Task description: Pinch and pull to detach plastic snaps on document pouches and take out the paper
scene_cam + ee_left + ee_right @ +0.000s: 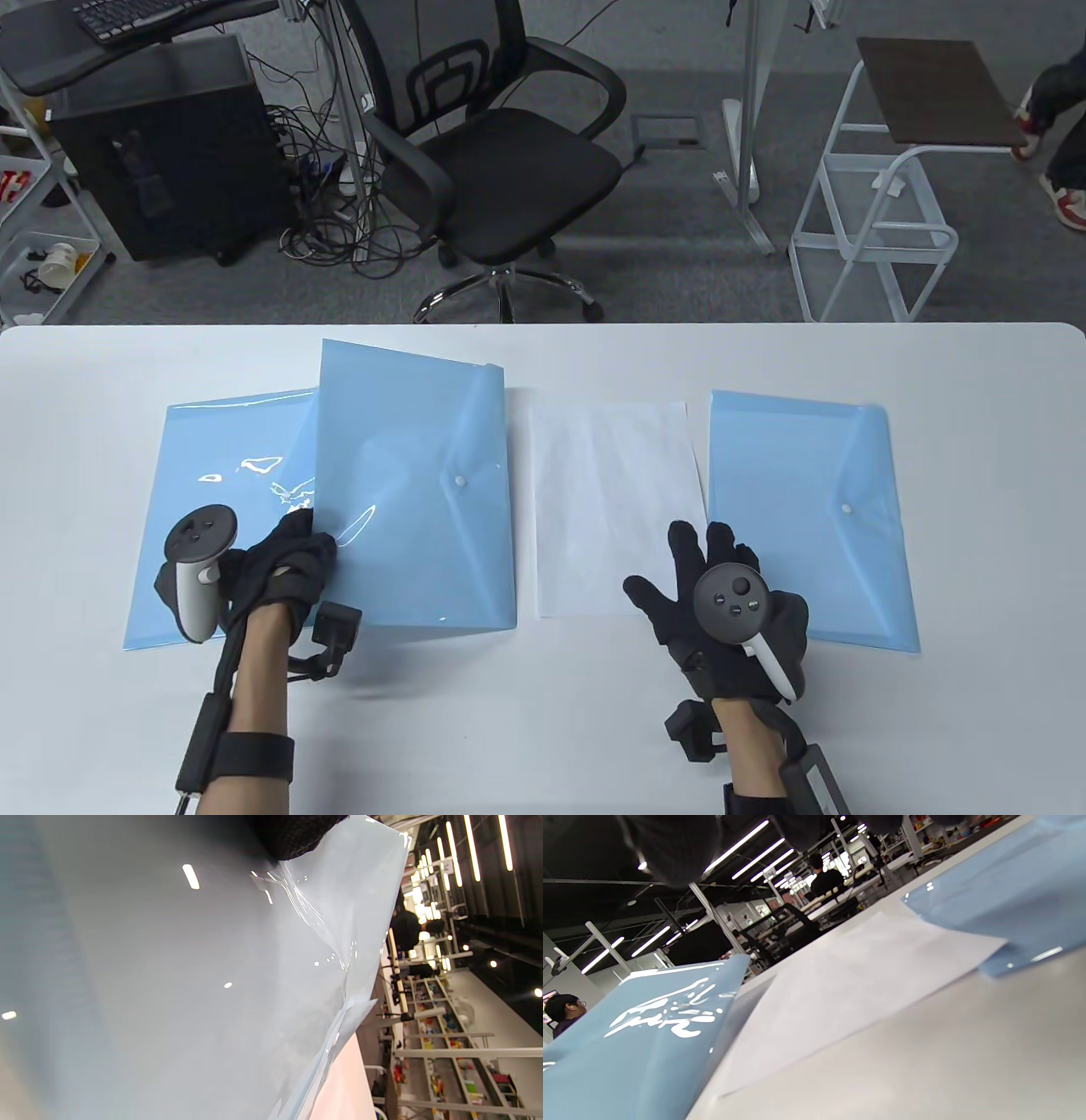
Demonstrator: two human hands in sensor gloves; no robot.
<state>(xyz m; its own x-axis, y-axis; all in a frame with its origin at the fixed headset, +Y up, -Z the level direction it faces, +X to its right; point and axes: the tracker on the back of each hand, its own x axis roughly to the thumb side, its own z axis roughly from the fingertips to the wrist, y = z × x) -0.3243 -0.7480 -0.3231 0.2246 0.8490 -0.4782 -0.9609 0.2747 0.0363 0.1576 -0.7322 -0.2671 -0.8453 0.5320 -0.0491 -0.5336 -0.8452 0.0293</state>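
Landmark: paper [615, 501], flat at table centre, already outside any pouch.

Left of paper: middle pouch [416, 484], left edge raised, snap [460, 481] visible, lying partly over far-left pouch [221, 509]. Left hand [284, 564] grips raised edge, fingers curled round it.

Right of paper: right pouch [810, 518], flat, snap [846, 508] apparently fastened.

Right hand [708, 586] at paper's near right corner, fingers straight, spread, holding nothing.

Step, judged: middle pouch being handled; emptied or not, cannot tell.

Next, judged: pinch flap at a fastened snap, brace pouch body, pull apart.
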